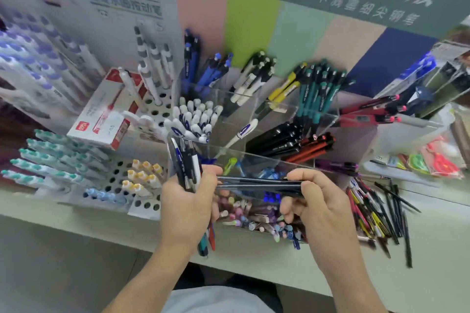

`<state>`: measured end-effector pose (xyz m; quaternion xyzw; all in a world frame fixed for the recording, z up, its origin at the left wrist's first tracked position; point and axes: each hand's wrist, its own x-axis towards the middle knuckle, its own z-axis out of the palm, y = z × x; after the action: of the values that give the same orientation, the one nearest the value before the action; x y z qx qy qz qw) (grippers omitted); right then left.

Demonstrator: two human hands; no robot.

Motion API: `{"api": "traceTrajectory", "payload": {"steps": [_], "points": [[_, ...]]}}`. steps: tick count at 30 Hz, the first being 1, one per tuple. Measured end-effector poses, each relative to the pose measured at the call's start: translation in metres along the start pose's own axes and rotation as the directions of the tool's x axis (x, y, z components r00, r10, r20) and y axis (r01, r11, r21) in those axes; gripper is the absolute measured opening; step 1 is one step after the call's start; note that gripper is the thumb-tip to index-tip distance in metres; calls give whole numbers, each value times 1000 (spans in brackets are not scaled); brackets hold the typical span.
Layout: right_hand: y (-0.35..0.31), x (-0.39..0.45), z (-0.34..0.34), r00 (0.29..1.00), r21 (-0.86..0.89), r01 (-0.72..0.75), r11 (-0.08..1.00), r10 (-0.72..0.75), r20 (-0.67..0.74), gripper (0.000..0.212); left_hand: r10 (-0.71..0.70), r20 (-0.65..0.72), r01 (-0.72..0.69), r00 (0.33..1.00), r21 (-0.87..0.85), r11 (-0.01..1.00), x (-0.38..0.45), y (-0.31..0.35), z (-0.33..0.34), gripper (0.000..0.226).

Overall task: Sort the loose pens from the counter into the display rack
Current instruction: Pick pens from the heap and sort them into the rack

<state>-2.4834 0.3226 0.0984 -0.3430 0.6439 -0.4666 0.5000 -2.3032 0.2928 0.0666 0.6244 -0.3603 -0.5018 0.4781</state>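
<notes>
Two hands are busy at the middle of the pale surface [432, 249]. The left hand [189, 204] has its fingers wrapped round a mixed bunch of black, white and blue click pens [185, 162], standing upright with their tops toward twelve o'clock and a few tips poking out below the palm. The right hand [319, 201] pinches one end of a pair of slim dark stick pens [256, 184], which lie level between the hands — their far ends reach the left thumb at nine o'clock.

Just behind the hands stands the clear acrylic display rack [279, 160], its compartments already holding grouped stock: white-and-blue pens, teal ones, yellow, black, red-and-black. So a good deal looks sorted, by my reckoning. What remains is plain enough — a loose heap of thin black, red and yellow pens [376, 213] lies on the surface at three o'clock of the right hand, near the rack's corner, plus whatever the hands carry.

At nine to ten o'clock sits a white perforated pen stand [155, 109] with a red-and-white carton [106, 114] resting on it.

Much is hard to read. The picture is smeared by motion, so printing on the pens is lost. The front bin under the hands is largely covered, the rack's clear walls blur together, and I cannot tell which compartment the dark pair is meant for.
</notes>
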Motion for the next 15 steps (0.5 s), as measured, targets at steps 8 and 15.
{"api": "traceTrajectory", "payload": {"steps": [8, 15], "points": [[-19, -10, 25, 969, -115, 197, 974, -211, -127, 19, 14, 53, -10, 999, -72, 997, 18, 22, -1, 18], [-40, 4, -20, 919, -268, 271, 924, -332, -213, 7, -65, 163, 105, 985, -251, 962, 17, 27, 7, 32]]}}
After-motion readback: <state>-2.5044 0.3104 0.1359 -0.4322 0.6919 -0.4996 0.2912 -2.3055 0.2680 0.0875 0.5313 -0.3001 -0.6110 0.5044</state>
